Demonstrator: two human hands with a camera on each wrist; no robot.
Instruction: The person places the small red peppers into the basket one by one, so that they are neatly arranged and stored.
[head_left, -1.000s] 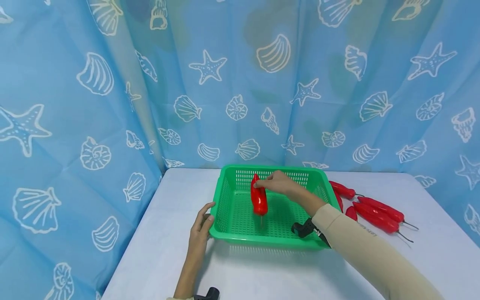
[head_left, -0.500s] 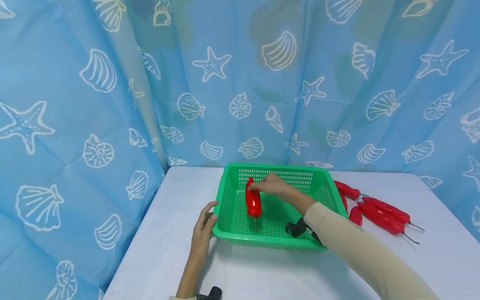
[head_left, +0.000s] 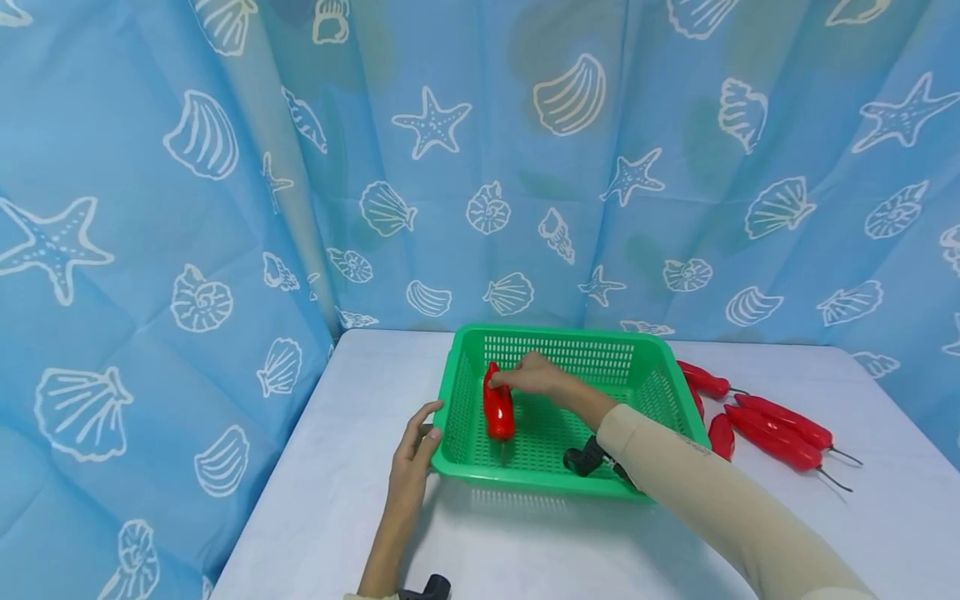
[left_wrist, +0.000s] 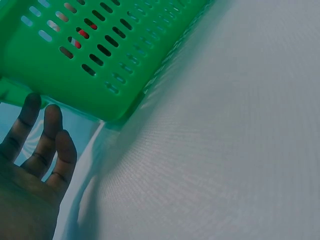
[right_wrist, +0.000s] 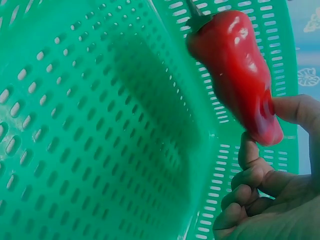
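Note:
My right hand pinches a red pepper near its pointed tip, inside the left part of a green plastic basket. In the right wrist view, thumb and forefinger hold the red pepper by its tip, its green stem at the far end. A shadow falls on the slotted basket floor below. At the basket's left rim, my left hand rests with its fingertips against the edge. Seen from the left wrist, the fingers of the left hand are loosely extended by the basket's outer wall.
Right of the basket, several red peppers lie on the white tabletop, some close to the basket wall. A blue curtain with white shells and starfish hangs behind and along the left. Dark wrist cameras are worn on both wrists.
The right hand has carried the pepper left and slightly down within the basket. The whole scene has shifted slightly right in view. The left hand stays at the rim.

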